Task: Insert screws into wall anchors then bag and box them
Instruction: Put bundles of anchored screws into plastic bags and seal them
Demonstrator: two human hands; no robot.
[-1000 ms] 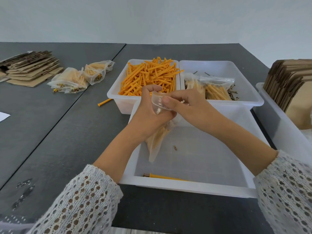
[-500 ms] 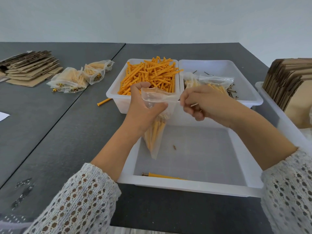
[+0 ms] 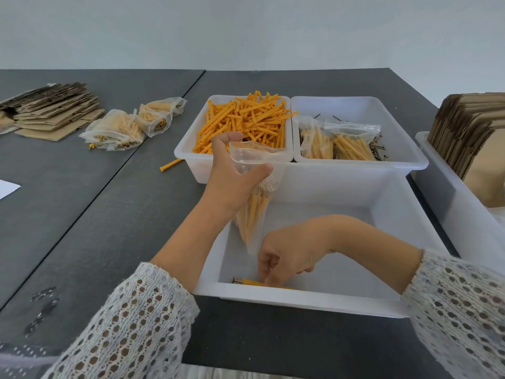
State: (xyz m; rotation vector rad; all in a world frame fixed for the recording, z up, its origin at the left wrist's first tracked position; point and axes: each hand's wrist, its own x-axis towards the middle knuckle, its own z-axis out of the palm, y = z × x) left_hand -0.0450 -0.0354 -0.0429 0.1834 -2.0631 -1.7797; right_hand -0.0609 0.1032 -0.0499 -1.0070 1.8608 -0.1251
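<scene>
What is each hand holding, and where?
Left hand grips the clear bag near its open top. Right hand pinches the orange anchor in the bin.

Gripping a thin, glossy clear plastic bag (image 3: pixel 252 170) in the left hand (image 3: pixel 232 173). Touching a smooth orange plastic anchor (image 3: pixel 257 283) under the right hand's (image 3: pixel 289 255) fingertips, inside a milky, satin plastic bin (image 3: pixel 300 299). Resting on a matt dark table (image 3: pixel 95 214); wearing open-knit white cloth sleeves (image 3: pixel 131 324).
</scene>
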